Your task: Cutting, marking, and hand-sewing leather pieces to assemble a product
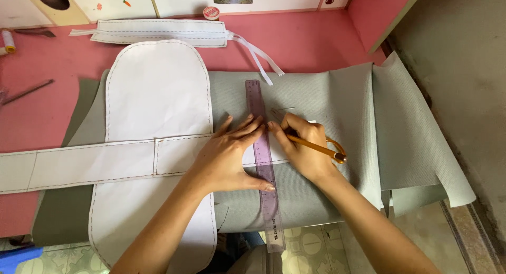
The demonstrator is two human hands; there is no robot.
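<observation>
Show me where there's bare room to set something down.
Bare pink table left of the white pattern piece, and open grey fabric right of the right hand. Crowded around the purple ruler under the left hand.

A translucent purple ruler (265,168) lay flat on the grey fabric (337,121), running lengthwise from 12 o'clock to 6 o'clock, its near end jutting past the cloth's front edge. The left hand (229,158) pressed on it from the 9 o'clock side, fingers spread, thumb tip on its left edge. At the ruler's 3 o'clock edge, the right hand (305,147) gripped an orange-handled tool (316,146), its tip touching the fabric beside the ruler and its looped end pointing toward 4 o'clock.
</observation>
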